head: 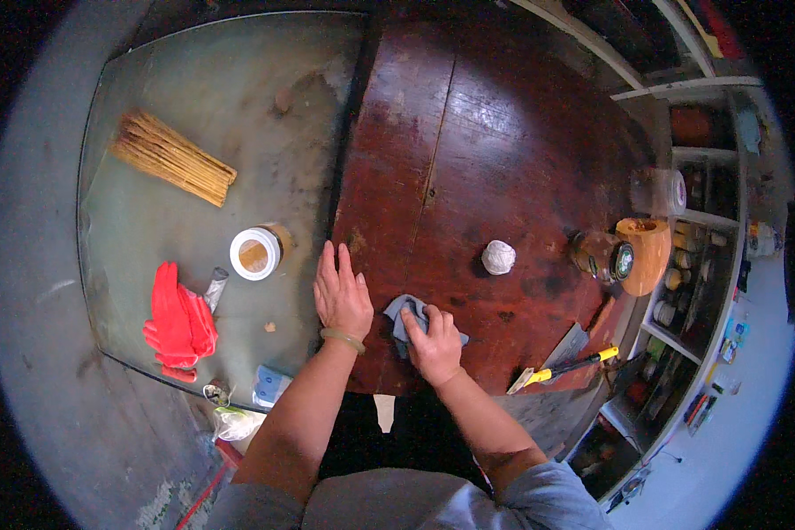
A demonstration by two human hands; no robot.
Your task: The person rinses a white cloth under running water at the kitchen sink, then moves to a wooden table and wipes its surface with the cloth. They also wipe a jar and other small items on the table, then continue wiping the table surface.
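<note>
My left hand (343, 291), a bangle on its wrist, lies palm down with fingers a little apart at the left edge of the dark red wooden tabletop (397, 165). My right hand (432, 341) grips a grey-blue cloth (404, 317) and presses it on the wood near the front edge. Beyond the cloth, to the right, sits a white wrapped ball (499, 257). Left of my left hand, a white-rimmed round container (256, 254) with brownish contents stands on the glass-like panel (291, 199).
Red gloves (180, 318) and a bundled straw brush (172, 159) lie on the left panel. At right are a yellow-and-black scraper (563, 370), a wide flat blade (566, 351), a lidded glass jar (601, 257), an orange-brown vessel (644, 255) and a clear plastic jar (659, 192). Shelves (679, 344) stand beyond.
</note>
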